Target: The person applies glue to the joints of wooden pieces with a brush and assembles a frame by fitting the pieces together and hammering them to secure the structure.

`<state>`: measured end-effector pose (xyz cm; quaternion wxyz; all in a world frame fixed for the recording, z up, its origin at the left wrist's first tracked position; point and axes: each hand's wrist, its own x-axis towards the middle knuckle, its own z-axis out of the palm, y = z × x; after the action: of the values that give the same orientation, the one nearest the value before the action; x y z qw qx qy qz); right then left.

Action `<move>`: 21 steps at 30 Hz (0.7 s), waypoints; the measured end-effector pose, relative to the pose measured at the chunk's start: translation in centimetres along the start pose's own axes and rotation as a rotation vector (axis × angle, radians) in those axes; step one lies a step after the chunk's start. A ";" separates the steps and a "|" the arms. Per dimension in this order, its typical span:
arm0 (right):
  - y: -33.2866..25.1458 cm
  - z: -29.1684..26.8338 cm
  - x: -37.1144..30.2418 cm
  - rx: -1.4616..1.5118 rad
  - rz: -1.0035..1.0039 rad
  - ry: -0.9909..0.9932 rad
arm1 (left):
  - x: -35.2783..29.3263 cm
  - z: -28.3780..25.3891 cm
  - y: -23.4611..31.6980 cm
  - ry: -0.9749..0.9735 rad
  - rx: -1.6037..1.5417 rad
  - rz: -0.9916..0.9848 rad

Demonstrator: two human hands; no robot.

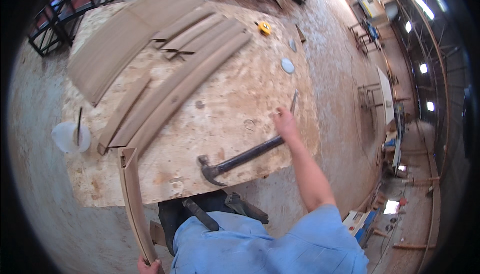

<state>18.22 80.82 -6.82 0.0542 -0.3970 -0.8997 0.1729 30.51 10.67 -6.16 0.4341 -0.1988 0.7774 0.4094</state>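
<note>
Low at the left, my left hand (148,265) is closed around the lower end of a long wooden rail (132,201). The rail stands tilted up against the table's near left edge, and a notch shows at its top end. Over the right part of the table is my right hand (285,123), its fingers curled together. Whatever they pinch is too small to name. A thin metal-tipped tool (295,99) lies just beyond that hand, its near end hidden. Under my right wrist passes the handle of a black claw hammer (245,156), its head toward the near edge.
Several long wooden strips (175,86) and a wide wooden panel (135,29) lie on the plywood tabletop (220,109). A yellow tape measure (264,28) and a round pale disc (287,65) sit at the far right. A white container (71,137) with a dark stick stands at the left edge.
</note>
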 end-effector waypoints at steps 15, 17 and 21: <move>12.5 1.2 4.7 0.979 0.623 -0.374 | -0.9 8.2 16.3 0.137 0.019 0.037; 6.3 -0.7 1.7 1.031 0.527 -0.467 | -1.1 9.2 16.6 0.197 0.103 0.032; -1.6 -1.7 -3.0 1.126 0.345 -0.575 | -0.6 10.4 15.0 0.252 0.129 0.087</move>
<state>19.56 78.05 -4.57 -0.0174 -0.3846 -0.5735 0.7231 26.22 27.87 -1.73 0.3267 -0.1863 0.8584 0.3488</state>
